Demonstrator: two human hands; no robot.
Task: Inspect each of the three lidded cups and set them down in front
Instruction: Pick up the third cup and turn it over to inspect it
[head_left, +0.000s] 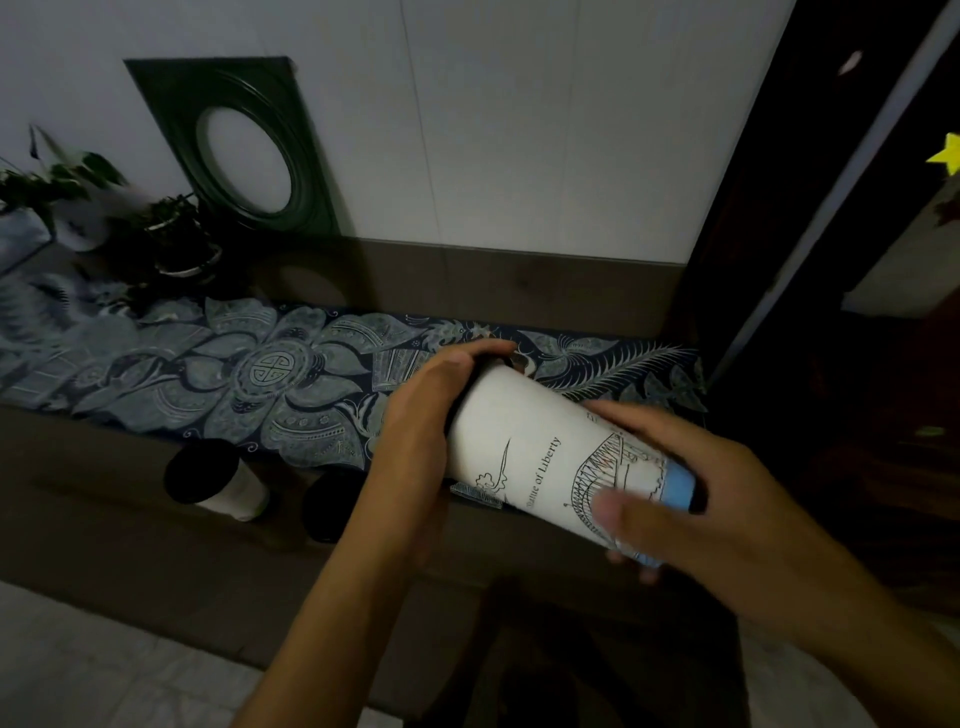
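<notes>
A white paper cup (535, 441) with line drawings and a blue base band lies tilted on its side in the air between both hands. My left hand (421, 415) wraps its dark lidded end, which points away from me. My right hand (691, 493) grips the base end, fingers curled under. Two more cups stand upright on the brown ledge below: one with a black lid (208, 475) at the left, and a second black lid (332, 504) partly hidden behind my left forearm.
A blue patterned cloth (249, 379) runs along the ledge behind the cups. Potted plants (176, 234) and a dark frame with an oval opening (244, 156) lean against the white wall at the back left. A dark door frame (769, 208) stands at the right.
</notes>
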